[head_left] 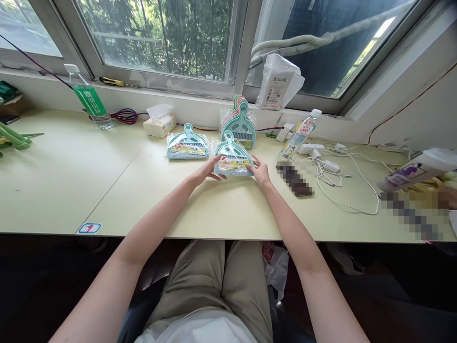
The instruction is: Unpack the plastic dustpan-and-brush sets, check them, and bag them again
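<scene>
Between my two hands is a mint-green mini dustpan and brush set (233, 159) in a clear plastic bag with a printed label. My left hand (209, 169) grips its left edge, thumb in front and fingers lower down. On the right edge, my right hand (258, 170) closes with the thumb over the front. Another bagged dustpan set (188, 145) lies just to the left on the table. Behind the held one, a stack of dustpan sets (243, 121) in green and red leans upright against the wall, partly hidden.
A tissue pack (160, 121) and a green-labelled water bottle (92, 102) stand at the back left. Right of my hands are a drink bottle (301, 135), a blurred dark object (295, 180), white cables (330, 166) and a lying white bottle (416, 170).
</scene>
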`<action>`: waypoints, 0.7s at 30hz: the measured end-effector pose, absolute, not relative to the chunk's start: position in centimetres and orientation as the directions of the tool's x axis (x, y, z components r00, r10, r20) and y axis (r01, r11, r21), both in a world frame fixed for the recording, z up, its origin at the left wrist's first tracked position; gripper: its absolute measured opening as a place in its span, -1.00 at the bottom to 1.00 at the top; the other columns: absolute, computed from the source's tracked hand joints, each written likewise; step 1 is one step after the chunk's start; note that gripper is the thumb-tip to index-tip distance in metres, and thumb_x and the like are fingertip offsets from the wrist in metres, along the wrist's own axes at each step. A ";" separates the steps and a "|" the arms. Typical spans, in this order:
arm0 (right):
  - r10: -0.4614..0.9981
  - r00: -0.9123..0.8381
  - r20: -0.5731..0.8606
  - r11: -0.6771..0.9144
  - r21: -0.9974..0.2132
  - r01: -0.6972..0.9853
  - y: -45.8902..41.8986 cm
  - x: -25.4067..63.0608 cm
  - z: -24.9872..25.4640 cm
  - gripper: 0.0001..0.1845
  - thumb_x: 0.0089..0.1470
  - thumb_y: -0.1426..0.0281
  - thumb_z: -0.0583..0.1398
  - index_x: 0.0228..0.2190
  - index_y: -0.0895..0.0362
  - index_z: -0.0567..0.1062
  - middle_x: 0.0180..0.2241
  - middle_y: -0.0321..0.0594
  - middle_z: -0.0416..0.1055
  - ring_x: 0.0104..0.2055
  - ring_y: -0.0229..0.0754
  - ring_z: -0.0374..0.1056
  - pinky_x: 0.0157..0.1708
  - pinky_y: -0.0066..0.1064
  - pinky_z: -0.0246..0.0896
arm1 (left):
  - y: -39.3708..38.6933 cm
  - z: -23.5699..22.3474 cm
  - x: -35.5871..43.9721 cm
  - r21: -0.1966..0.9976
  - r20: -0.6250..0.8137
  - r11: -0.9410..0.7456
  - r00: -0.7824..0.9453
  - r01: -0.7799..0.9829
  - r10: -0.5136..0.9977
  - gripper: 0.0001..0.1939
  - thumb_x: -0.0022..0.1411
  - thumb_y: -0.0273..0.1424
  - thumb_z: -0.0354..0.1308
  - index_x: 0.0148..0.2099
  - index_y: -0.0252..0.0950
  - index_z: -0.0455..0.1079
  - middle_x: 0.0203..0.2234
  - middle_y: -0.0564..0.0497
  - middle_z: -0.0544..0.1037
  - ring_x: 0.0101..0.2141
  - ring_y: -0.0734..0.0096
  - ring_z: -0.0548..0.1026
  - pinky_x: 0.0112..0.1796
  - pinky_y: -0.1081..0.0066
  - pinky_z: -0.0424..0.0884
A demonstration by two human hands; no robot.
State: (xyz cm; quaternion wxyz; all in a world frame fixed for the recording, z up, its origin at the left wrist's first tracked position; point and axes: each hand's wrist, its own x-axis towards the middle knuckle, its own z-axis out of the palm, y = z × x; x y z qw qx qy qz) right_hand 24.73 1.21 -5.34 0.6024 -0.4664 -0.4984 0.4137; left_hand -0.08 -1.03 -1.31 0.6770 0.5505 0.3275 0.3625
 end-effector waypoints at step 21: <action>0.939 0.308 0.155 0.216 -0.960 -0.177 0.5 20.0 -4.8 -0.42 -0.27 0.33 0.41 -0.11 0.11 0.49 -0.24 -0.25 0.50 -0.30 -0.25 0.43 -0.22 -0.37 0.40 | 2.8 -0.8 -13.5 0.731 0.367 -0.153 -0.195 0.665 0.909 -0.19 -0.09 -0.30 0.43 0.23 -0.21 0.29 0.26 -0.20 0.23 0.29 -0.15 0.04 0.16 0.03 0.15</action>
